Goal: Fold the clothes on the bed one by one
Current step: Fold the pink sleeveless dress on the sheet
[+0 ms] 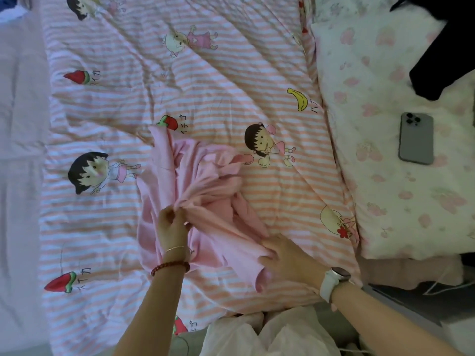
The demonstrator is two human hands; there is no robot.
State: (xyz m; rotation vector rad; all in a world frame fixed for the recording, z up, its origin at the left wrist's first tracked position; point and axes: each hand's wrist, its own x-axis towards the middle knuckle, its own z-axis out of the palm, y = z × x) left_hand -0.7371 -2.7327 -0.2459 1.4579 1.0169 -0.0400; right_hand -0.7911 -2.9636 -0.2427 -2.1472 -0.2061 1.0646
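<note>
Head view, and it's the only angle on offer: pink garment [203, 201] lies crumpled near the middle of the striped cartoon quilt [205, 80], toward the near edge of the bed, nothing flat about it yet. Left hand [172, 224] is pinching a gathered bunch of the cloth, fingers curled tight round the pleats, beaded bracelet [169, 266] at the wrist. Right hand [285, 255] is over on the garment's near right edge, fingers curled into the fabric there by the look of it, white watch [334, 281] on that wrist.

Step in hand, as I read it, is opening the piece out before any fold. To do it well, find a true edge or seam with each hand, draw them apart until the cloth goes taut, and lay it flat on the quilt; folding over this bunching would lock creases in.

Long axis, judged roughly from the heap, runs from the near right corner by the right hand up and away to the far left tip beside the strawberry print [169, 122]. Which end is collar and which hem, cannot tell.

Off to the right, a phone [416, 138] rests on the floral pillow [380, 176], dark clothing [442, 65] beyond it
</note>
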